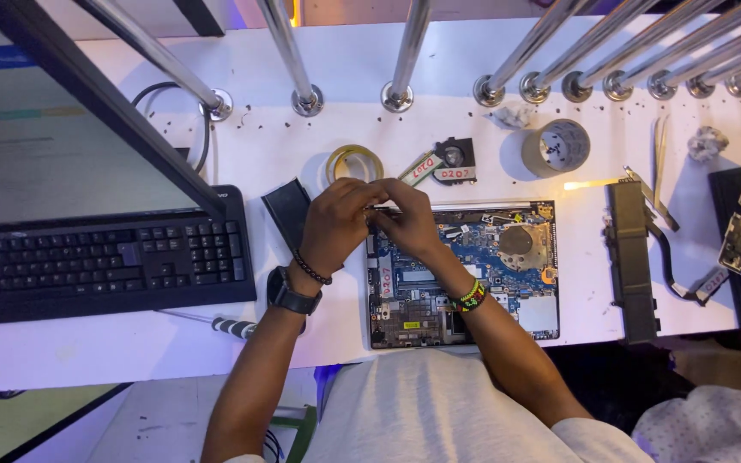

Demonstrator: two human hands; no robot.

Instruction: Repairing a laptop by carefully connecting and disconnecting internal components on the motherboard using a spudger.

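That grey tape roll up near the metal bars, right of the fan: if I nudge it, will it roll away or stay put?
The grey tape roll appears to lie flat on the white table, its open core facing up, so a nudge would probably slide it, not roll it. It looks thick and fairly full, so likely moderately heavy. Tipped onto its edge, it could roll.

Thin tool (385, 207) mostly hidden between hands (375, 219); grip unclear.

Left hand (336, 219) and right hand (409, 221) meet, fingers pinched together
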